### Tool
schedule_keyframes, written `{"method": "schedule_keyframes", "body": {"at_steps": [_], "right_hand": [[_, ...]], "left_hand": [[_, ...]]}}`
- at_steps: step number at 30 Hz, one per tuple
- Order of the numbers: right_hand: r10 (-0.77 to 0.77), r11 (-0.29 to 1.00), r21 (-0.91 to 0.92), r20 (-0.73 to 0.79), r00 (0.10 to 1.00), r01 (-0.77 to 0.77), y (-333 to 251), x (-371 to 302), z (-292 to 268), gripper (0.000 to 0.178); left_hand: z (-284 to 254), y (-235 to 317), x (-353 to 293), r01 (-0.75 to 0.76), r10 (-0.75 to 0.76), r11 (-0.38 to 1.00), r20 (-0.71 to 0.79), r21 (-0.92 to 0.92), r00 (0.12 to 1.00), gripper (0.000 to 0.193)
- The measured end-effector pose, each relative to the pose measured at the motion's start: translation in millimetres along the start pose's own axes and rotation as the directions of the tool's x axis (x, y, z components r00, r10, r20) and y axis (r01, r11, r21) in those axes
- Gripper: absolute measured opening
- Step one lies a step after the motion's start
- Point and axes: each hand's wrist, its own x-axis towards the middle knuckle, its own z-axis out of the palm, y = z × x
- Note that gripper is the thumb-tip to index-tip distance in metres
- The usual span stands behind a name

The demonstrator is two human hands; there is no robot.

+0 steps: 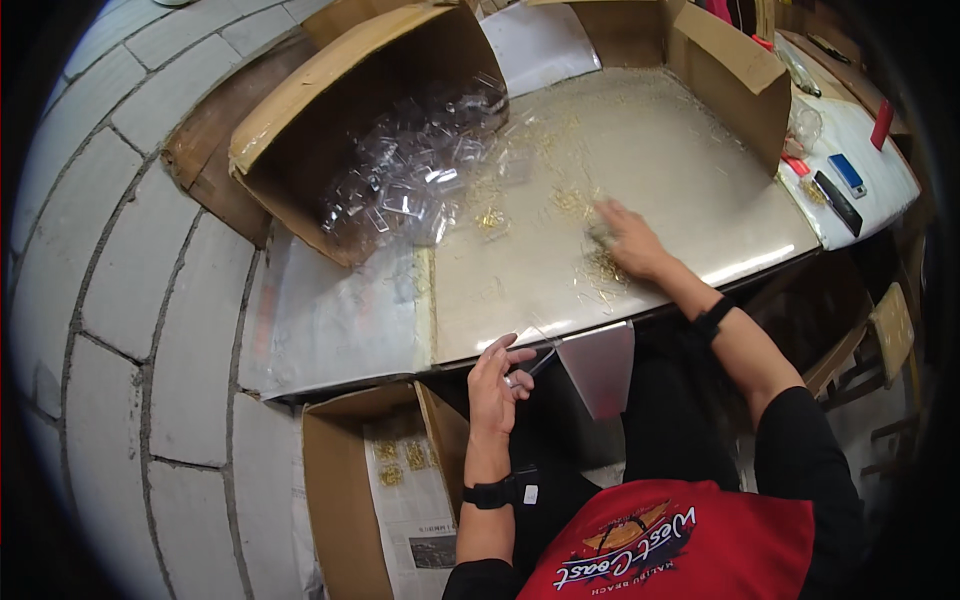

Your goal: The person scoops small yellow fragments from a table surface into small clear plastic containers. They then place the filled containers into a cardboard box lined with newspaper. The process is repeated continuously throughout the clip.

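Grey slabs (pixel 125 240) run down the left side, beside the worktop (pixel 690 165). Nearest us, below its front edge, an open low box (pixel 343 490) lined with newspaper (pixel 405 560) holds a few gold bundles (pixel 415 456). By the front edge, our left hand (pixel 495 385) is half curled; something clear may sit in its fingers, but we cannot tell. Just to its right, a pale panel (pixel 597 372) hangs below the edge. Our right hand (pixel 632 242) rests low over loose gold pieces (pixel 602 268) near the front edge, and blur hides whether it grips any.

Farther back, clear cases (pixel 420 165) spill from a tipped box (pixel 350 75) at the far left corner.

We judge the work early: only those bundles look finished, while many cases and pieces remain loose. The tipped box's depths are dark, the pieces too fine to count, and our lap hides behind our arms.
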Motion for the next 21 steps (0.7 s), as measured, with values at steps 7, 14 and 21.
{"method": "schedule_keyframes", "body": {"at_steps": [7,14,21], "right_hand": [[0.080,0.937,0.293,0.353,0.932,-0.192,-53,-5,-22,0.043],[-0.219,0.971,-0.106,-0.021,0.976,0.215,-57,-30,44,0.046],[-0.173,0.974,-0.161,-0.071,0.982,0.160,-109,-119,22,0.038]], "left_hand": [[-49,-54,-82,0.118,-0.116,0.993,-0.189,0.002,0.975,0.039],[-23,-154,-59,0.450,-0.452,0.888,-0.005,0.096,0.892,0.043],[4,-178,-31,0.486,-0.475,0.869,0.123,-0.090,0.872,0.059]]}}
